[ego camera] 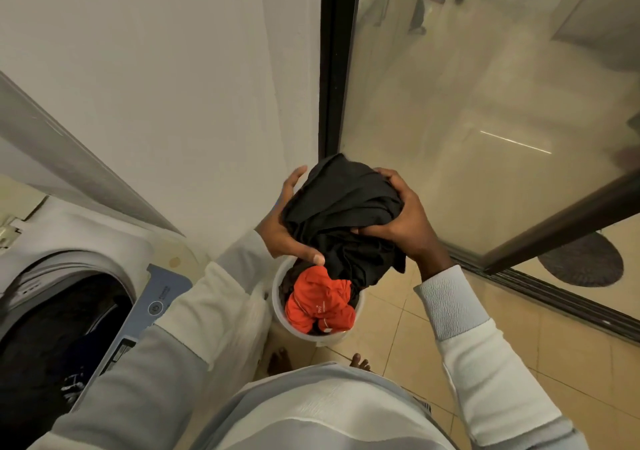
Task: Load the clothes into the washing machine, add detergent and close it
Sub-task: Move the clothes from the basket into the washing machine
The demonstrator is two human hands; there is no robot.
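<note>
Two hands, left [282,226] and right [407,223], grip clenched round black clothes bundle [341,204] above bucket [277,290].

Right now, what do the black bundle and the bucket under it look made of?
The black bundle: soft matte fabric, probably knit; it creases and drapes. The bucket: seemingly white plastic, with a smooth thin rim that looks faintly translucent.

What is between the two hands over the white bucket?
A bundle of black clothes, gripped by the left hand and right hand, as the head view shows. Below it, an orange garment lies in the white bucket.
</note>
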